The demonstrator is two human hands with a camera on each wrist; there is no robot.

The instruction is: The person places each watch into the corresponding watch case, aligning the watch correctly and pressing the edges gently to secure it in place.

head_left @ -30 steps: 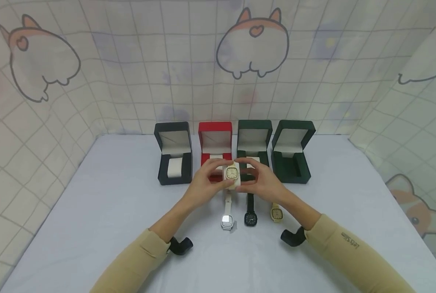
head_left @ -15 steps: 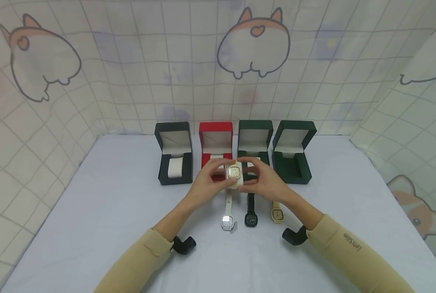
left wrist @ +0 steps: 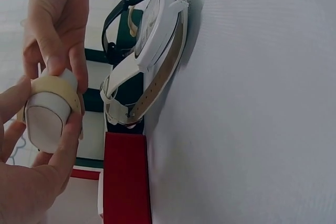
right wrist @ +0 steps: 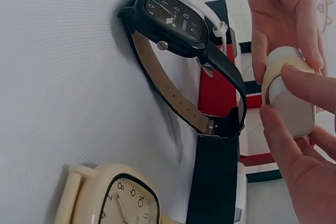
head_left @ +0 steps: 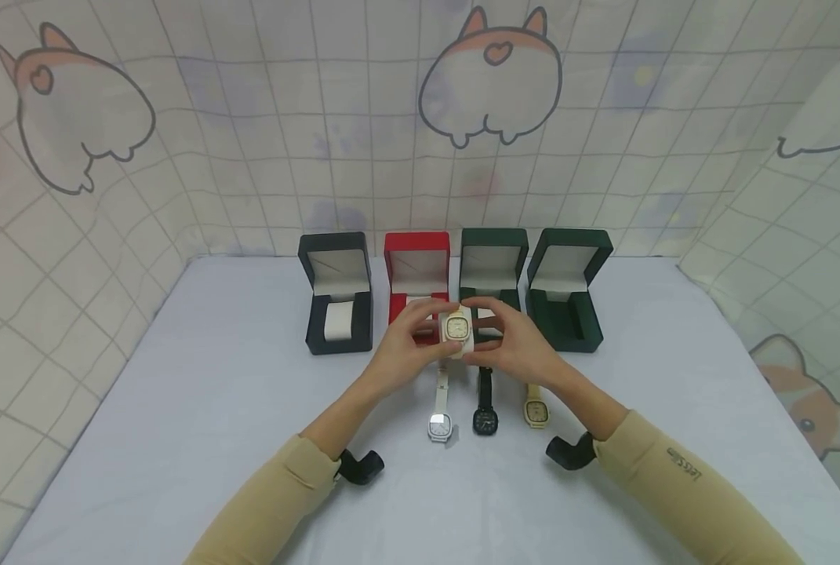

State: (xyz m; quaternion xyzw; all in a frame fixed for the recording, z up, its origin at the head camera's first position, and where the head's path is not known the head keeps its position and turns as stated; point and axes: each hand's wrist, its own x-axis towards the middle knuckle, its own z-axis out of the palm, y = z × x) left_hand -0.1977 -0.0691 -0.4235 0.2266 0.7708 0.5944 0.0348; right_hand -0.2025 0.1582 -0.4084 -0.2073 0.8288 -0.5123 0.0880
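Note:
Both hands hold a watch (head_left: 457,328) with a pale yellow strap (left wrist: 55,86), wrapped round a white cushion (left wrist: 44,129), above the table in front of the boxes. My left hand (head_left: 404,347) grips it from the left, thumb low by the watch face. From the right, my right hand (head_left: 521,345) pinches the other end between thumb and fingers. The wrist views show the cushion's plain end sticking out of the strap loop. Below the hands lie a white watch (head_left: 440,426), a black watch (head_left: 485,421) and a cream-yellow watch (head_left: 536,413).
Open watch boxes stand in a row at the table's back: a dark box (head_left: 318,337) with a white cushion inside, a red box (head_left: 399,304), a green box (head_left: 510,298) and a second green box (head_left: 589,333) without a cushion. A patterned cloth (head_left: 363,118) hangs behind.
Both hands have shifted slightly to the right with the watch and cushion, keeping their hold. The boxes and the watches on the table stay put.

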